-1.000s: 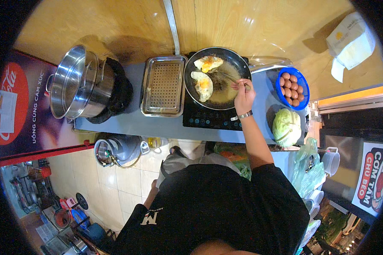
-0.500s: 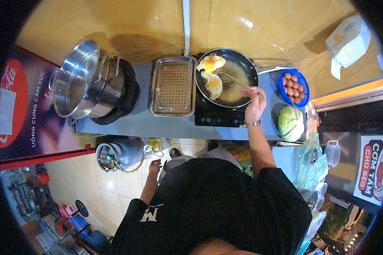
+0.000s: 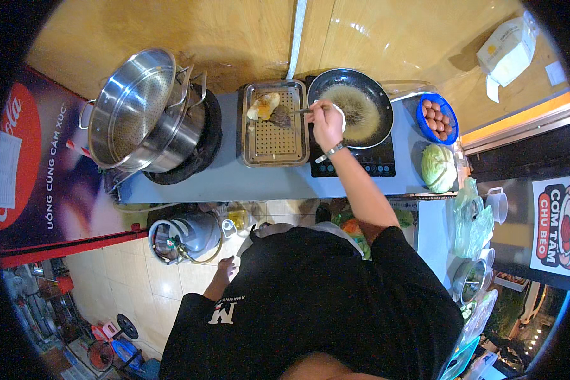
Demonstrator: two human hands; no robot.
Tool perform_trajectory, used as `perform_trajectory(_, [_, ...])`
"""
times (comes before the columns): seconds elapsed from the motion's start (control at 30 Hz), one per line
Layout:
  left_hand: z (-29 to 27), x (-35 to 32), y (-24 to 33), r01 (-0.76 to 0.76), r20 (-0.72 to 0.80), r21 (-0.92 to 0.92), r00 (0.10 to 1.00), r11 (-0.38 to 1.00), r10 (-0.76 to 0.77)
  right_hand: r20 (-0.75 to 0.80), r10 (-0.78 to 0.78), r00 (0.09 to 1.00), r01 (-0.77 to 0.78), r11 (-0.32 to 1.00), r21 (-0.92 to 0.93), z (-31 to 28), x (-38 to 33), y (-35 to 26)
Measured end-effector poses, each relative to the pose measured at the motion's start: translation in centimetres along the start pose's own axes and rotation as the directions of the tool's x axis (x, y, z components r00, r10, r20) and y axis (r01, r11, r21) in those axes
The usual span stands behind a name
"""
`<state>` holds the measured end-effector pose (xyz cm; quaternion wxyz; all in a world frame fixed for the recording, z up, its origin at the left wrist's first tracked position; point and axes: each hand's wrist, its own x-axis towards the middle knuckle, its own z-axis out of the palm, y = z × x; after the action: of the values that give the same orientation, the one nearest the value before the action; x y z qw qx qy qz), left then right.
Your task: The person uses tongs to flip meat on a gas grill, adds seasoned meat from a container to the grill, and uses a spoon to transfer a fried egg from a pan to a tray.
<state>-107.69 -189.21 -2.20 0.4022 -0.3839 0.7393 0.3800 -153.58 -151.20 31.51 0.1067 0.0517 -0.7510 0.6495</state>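
My right hand [image 3: 327,126] is closed on a pair of chopsticks [image 3: 303,111], between the frying pan and the perforated metal tray. The chopsticks point left over the tray [image 3: 276,163]. A fried egg [image 3: 264,106] with a browned top lies at the tray's upper left, by a dark blurred patch near the chopstick tips. Cooking oil covers the bottom of the black frying pan [image 3: 364,114], which sits on a black induction cooker [image 3: 354,168]. Something white shows behind my hand at the pan's left side, mostly hidden. My left hand [image 3: 223,273] hangs low beside my body, loosely open, holding nothing visible.
A large steel steamer pot [image 3: 171,142] stands left on a dark burner. At right are a blue basket [image 3: 453,131] of brown eggs and a green cabbage [image 3: 438,168]. Below the counter stands a grey gas cylinder [image 3: 196,231]. Plastic bags [image 3: 472,215] lie on the right side table.
My right hand has moved left from the pan's right side to its left rim, beside the tray. A fried egg now lies on the tray; both eggs were in the pan before.
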Motion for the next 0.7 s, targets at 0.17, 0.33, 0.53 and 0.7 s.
perform_trajectory(0.17, [0.1,-2.1,2.5,0.208,0.099,-0.534,0.978,0.819,-0.184,0.015,-0.013,1.0,0.015,0.984,-0.178,-7.4,2.4,-5.4])
perform_trajectory(0.33, [3.5,-2.7,5.1,0.071,-0.027,-0.685,0.992,0.725,-0.122,-0.015,-0.099,0.995,0.099,0.994,-0.044,-19.3,5.0,-5.1])
perform_trajectory(0.53, [11.0,-3.9,7.0,-0.206,-0.209,-0.448,0.97,0.87,0.123,0.117,-0.034,0.993,0.029,0.999,0.044,-25.3,7.3,0.9])
perform_trajectory(0.7, [14.2,-3.9,5.7,-0.173,-0.164,-0.591,0.982,0.787,0.093,0.191,0.002,0.982,-0.031,0.988,0.15,-22.4,7.1,1.9])
